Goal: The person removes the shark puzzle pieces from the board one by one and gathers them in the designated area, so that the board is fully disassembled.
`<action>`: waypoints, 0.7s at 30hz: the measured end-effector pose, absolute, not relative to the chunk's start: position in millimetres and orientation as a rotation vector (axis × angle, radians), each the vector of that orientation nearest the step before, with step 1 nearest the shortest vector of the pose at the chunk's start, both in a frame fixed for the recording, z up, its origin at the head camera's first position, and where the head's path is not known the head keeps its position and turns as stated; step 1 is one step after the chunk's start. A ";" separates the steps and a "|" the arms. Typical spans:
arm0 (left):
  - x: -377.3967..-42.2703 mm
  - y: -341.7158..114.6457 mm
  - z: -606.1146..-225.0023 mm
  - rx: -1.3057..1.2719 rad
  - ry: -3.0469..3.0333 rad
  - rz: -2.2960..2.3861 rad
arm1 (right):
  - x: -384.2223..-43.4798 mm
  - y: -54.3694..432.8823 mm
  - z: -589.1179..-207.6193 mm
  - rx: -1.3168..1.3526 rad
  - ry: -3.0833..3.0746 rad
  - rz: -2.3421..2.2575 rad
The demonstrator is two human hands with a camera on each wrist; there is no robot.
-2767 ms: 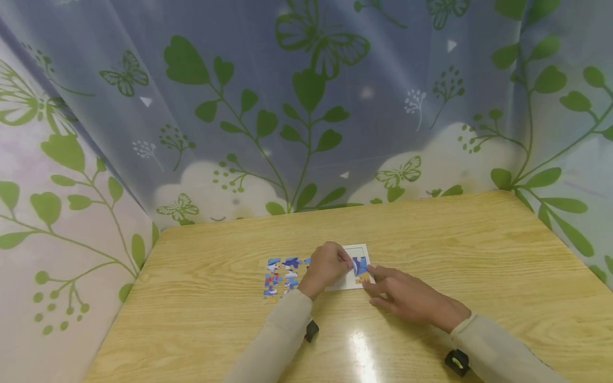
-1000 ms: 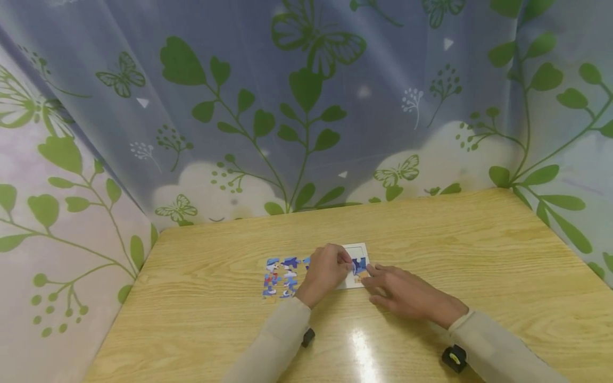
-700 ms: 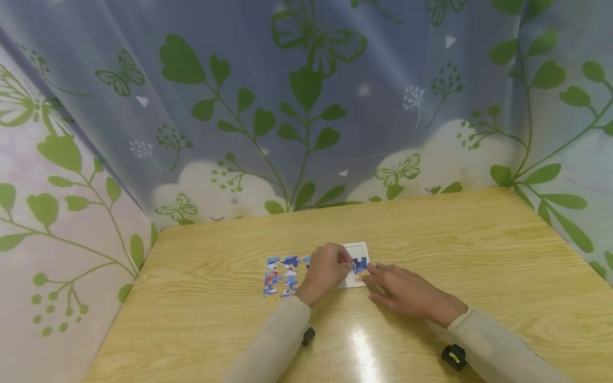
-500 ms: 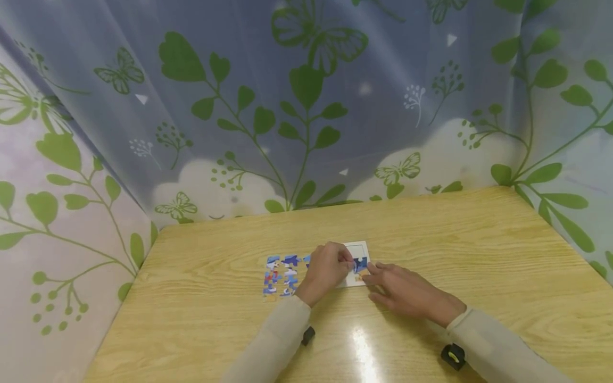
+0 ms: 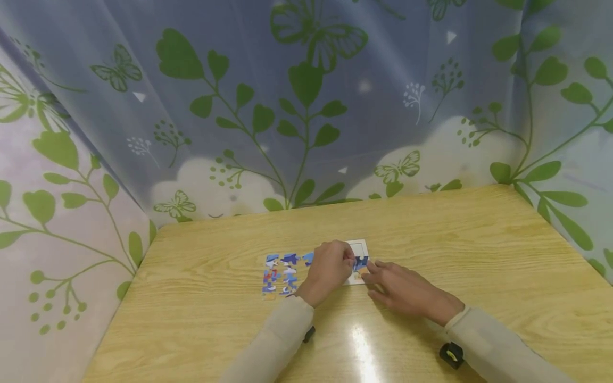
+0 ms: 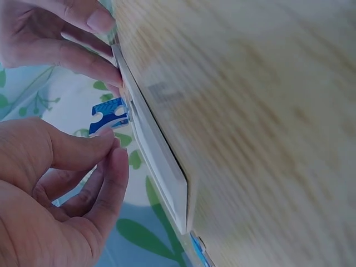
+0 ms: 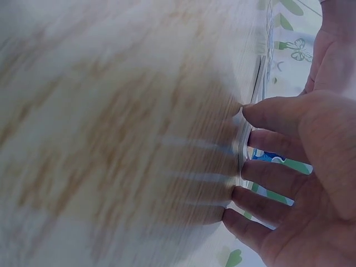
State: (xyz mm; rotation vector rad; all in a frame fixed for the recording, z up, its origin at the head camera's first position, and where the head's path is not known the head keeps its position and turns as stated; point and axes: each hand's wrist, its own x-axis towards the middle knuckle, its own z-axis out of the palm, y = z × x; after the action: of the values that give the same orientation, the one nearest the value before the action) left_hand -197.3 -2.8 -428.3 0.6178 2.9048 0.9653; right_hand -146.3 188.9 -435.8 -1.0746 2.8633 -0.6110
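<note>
A white puzzle tray point(image 5: 356, 246) lies on the table between the hands. My left hand point(image 5: 328, 270) leans over its left part, thumb and forefinger pinching a blue jigsaw piece point(image 6: 108, 115) with white on it. The left wrist view shows that piece standing tilted up from the tray's surface. My right hand point(image 5: 404, 289) rests at the tray's right edge, fingers extended; in the right wrist view the thumb and fingertips point(image 7: 247, 169) touch the rim and tabletop. Blue and orange pieces point(image 5: 359, 276) show in the tray's lower right. My left hand hides the tray's left side.
Several loose jigsaw pieces point(image 5: 271, 275) lie in rows left of the tray, partly behind my left wrist. The wooden table point(image 5: 201, 319) ends at a patterned curtain point(image 5: 230, 133) behind and on both sides.
My left hand has shifted slightly right and covers more of the blue piece, which now shows narrower in the head view. My right hand keeps its place at the tray's edge.
</note>
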 end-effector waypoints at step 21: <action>-195.7 -18.0 -424.0 0.556 2.869 1.115 | -143.4 188.8 -436.5 -1.069 2.890 -0.619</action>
State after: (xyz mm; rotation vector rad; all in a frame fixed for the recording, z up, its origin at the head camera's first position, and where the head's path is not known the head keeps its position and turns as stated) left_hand -195.7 -18.0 -424.0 0.5555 2.8694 1.1147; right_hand -143.4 188.8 -436.5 -1.0694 2.8903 -0.6188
